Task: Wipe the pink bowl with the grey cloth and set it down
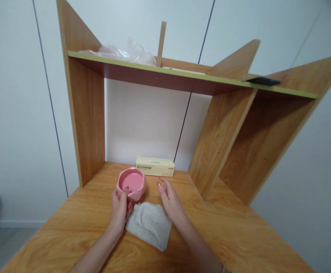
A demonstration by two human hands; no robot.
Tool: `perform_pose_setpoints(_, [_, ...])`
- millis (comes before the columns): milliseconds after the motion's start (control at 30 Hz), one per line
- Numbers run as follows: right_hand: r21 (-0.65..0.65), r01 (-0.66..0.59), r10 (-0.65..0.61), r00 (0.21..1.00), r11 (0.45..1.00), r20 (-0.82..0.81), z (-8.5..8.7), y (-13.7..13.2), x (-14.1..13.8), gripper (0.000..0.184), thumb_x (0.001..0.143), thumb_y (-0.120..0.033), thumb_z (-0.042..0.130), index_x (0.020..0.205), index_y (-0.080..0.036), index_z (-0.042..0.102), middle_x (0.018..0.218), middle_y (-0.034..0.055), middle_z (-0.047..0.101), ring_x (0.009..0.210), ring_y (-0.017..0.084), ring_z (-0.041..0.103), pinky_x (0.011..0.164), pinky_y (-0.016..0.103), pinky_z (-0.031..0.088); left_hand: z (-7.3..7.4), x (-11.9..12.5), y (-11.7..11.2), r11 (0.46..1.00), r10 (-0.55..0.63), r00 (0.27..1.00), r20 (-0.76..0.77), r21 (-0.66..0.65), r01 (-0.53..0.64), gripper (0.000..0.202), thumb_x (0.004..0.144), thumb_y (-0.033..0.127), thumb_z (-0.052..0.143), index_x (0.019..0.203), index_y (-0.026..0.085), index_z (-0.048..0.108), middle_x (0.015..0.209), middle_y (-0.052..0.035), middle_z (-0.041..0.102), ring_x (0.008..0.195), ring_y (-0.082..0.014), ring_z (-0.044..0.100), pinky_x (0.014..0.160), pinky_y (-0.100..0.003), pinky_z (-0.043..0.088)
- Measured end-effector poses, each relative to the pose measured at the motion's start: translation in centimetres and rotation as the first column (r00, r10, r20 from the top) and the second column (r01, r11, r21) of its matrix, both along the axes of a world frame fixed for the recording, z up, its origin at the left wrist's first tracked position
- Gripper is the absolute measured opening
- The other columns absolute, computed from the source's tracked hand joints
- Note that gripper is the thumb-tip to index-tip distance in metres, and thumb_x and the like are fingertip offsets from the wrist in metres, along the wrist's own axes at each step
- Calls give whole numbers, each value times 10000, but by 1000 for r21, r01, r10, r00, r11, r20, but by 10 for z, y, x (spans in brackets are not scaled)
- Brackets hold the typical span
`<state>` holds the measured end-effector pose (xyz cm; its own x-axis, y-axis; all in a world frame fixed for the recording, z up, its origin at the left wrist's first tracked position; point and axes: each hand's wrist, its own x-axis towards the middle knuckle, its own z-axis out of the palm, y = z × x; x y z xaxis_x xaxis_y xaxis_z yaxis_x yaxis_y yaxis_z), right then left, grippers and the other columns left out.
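Note:
My left hand [120, 207] grips the near rim of a pink faceted bowl [131, 183], which is tilted up off the wooden desk [225, 231]. My right hand [170, 201] hovers open just right of the bowl, fingers apart and pointing forward, holding nothing. A crumpled white cloth [151, 224] lies on the desk between my two wrists, under and beside the right hand.
A long cream box [155, 166] lies at the back of the desk against the wall. Wooden shelf uprights [87, 121] rise left and right. The top shelf holds a clear plastic bag [125, 53] and a dark flat object [263, 80].

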<state>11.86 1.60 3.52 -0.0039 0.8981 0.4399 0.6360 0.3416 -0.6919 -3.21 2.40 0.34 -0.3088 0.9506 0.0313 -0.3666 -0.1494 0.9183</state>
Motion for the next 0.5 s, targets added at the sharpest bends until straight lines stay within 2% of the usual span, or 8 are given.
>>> perform_pose_setpoints(100, [-76, -68, 62, 995, 995, -84, 17, -1, -6, 521, 821, -457, 386, 1265, -188, 350, 565, -49, 469, 533, 143, 479, 533, 253, 370, 5, 4, -6, 999, 14, 999, -38, 38, -12, 415, 612, 470, 607, 872, 195, 436, 501, 98, 471, 352, -54, 405, 344, -156, 299])
perform_pose_setpoints(167, [-68, -75, 71, 996, 995, -62, 25, -5, -11, 511, 786, -384, 462, 1258, -209, 376, 589, -43, 512, 546, 139, 497, 541, 244, 382, 9, 7, -11, 997, -15, 997, -77, 80, 21, 472, 585, 460, 635, 930, 180, 478, 648, 38, 562, 466, -81, 503, 414, -178, 373])
perform_pose_setpoints(233, [-30, -49, 48, 998, 998, -35, 28, -9, -12, 469, 759, -254, 469, 1225, -231, 425, 726, -6, 602, 621, 138, 540, 601, 243, 404, 12, 9, -15, 990, -60, 991, -118, 122, 75, 545, 569, 458, 656, 1008, 186, 481, 778, -6, 604, 558, -105, 552, 461, -189, 405])
perform_pose_setpoints(300, [-8, -14, 14, 1000, 1000, -6, 29, -7, -5, 465, 734, -159, 427, 1192, -231, 466, 867, 26, 641, 695, 141, 570, 653, 242, 413, 13, 11, -17, 977, -143, 976, -163, 137, 166, 653, 568, 466, 664, 1121, 206, 431, 830, -20, 616, 521, -95, 538, 431, -188, 389])
perform_pose_setpoints(367, [-53, 46, -44, 998, 998, 39, 28, -2, 9, 424, 729, -139, 401, 1125, -223, 527, 899, 33, 655, 730, 143, 586, 663, 228, 416, 11, 11, -16, 956, -244, 947, -208, 114, 271, 700, 601, 502, 630, 1189, 207, 390, 794, -14, 619, 400, -59, 455, 360, -184, 328])
perform_pose_setpoints(433, [-137, 150, -137, 986, 979, 96, 26, 7, 29, 351, 743, -162, 388, 1029, -213, 585, 850, 30, 667, 729, 145, 596, 638, 212, 416, 8, 10, -12, 943, -295, 922, -249, 79, 323, 630, 643, 539, 571, 1149, 184, 452, 737, -5, 616, 331, -34, 364, 329, -185, 271])
perform_pose_setpoints(500, [-188, 250, -227, 964, 950, 139, 23, 15, 53, 325, 754, -173, 371, 980, -187, 605, 819, 50, 670, 729, 156, 601, 618, 213, 411, 6, 7, -6, 953, -257, 917, -303, 79, 293, 515, 660, 552, 538, 984, 153, 567, 698, -9, 620, 345, -42, 375, 352, -191, 284])
